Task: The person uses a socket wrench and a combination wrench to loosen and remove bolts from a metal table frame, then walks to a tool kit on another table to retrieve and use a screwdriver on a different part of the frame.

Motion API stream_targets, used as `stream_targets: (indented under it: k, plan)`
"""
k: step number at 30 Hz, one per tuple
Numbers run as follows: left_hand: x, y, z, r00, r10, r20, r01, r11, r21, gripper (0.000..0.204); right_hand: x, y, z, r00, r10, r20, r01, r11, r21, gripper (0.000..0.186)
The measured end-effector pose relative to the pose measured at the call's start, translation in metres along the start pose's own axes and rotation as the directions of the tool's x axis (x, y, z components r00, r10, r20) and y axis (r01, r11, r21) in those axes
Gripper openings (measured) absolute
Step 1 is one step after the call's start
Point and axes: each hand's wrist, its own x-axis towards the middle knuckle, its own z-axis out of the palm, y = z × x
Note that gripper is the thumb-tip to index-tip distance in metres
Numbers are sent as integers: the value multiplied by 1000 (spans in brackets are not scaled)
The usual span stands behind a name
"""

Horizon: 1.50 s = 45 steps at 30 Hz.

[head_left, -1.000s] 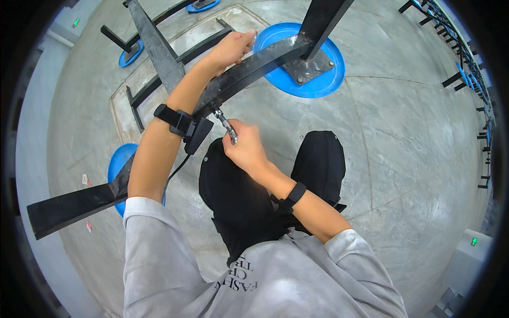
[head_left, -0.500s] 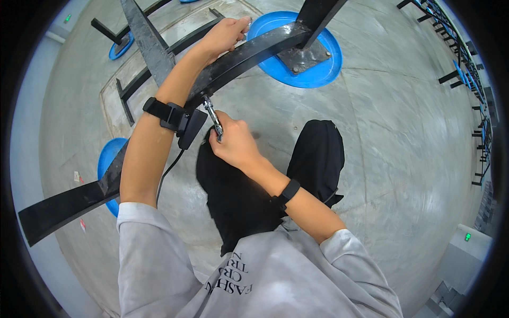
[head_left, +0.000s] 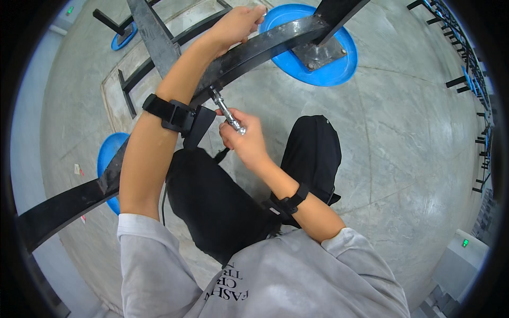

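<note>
My left hand [head_left: 241,26] reaches over a curved black metal beam [head_left: 249,53], fingers curled around a small shiny piece that I cannot make out. My right hand [head_left: 244,135] holds a chrome socket wrench [head_left: 228,114] from below, fingers bent around the handle, whose far end meets the beam's near side beside my left forearm. The beam runs to a post with a dark square plate [head_left: 323,53] standing over a blue round disc [head_left: 336,71]. A black strap with a box-shaped device [head_left: 177,116] sits on my left forearm.
Another curved black beam [head_left: 58,209] and blue disc [head_left: 108,148] lie at left. More frame pieces [head_left: 135,79] lie beyond. A row of similar black frames [head_left: 456,32] runs along the right. My bent black-clad knees [head_left: 310,143] are below the work, over the grey concrete floor [head_left: 392,159].
My right fingers have shifted on the wrench, exposing more of its near end. My left knee has moved down and left. The beam and left hand appear slightly higher in view.
</note>
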Motion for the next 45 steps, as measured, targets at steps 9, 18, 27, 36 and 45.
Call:
stream_targets:
  k: [9,18,27,36,45]
  plan:
    - [0,0,2,998,-60,-28,60,998,-13,41,5,-18,-10,888,-392,239,414,458,-787,26]
    - [-1,7,0,993,-115,20,116,990,-82,40,9,-42,-14,907,-188,376,407,166,-898,32]
    - [-14,-1,-15,998,17,66,-1,971,-240,38,16,-20,-38,940,161,301,-220,960,174,35]
    - [-18,10,-41,970,51,-236,-101,974,-204,35,21,10,-40,969,-160,191,201,954,-222,38]
    - [-150,56,-82,882,290,-371,-455,731,-509,28,4,19,-46,996,14,90,-2,991,-130,39]
